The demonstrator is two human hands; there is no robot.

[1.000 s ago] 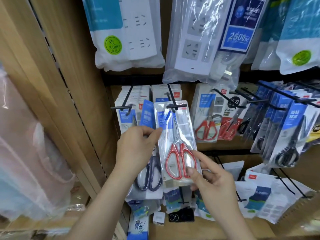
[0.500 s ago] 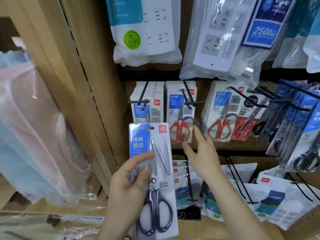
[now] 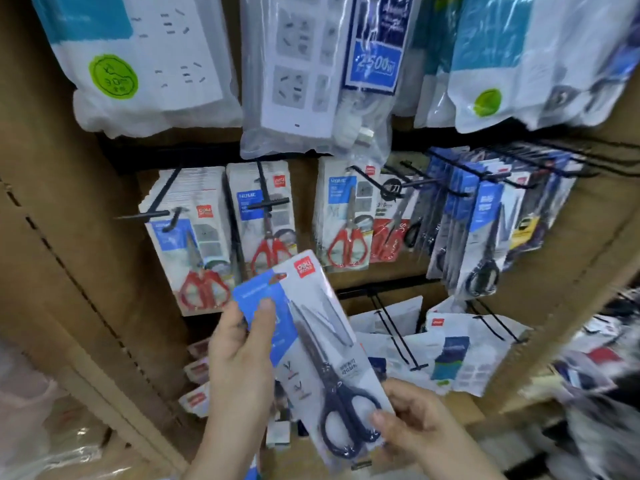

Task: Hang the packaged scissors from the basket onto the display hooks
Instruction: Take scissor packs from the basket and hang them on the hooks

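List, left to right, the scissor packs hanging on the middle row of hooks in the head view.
First red-handled scissors pack → second red-handled scissors pack → third red-handled scissors pack → partly hidden red-handled pack → blue-card packs of dark-handled scissors. Farther right is too blurred to tell.

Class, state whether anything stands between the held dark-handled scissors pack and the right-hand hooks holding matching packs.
Nothing visible does. The left hand and right hand hold the pack in open air; the hooks jut out uncovered.
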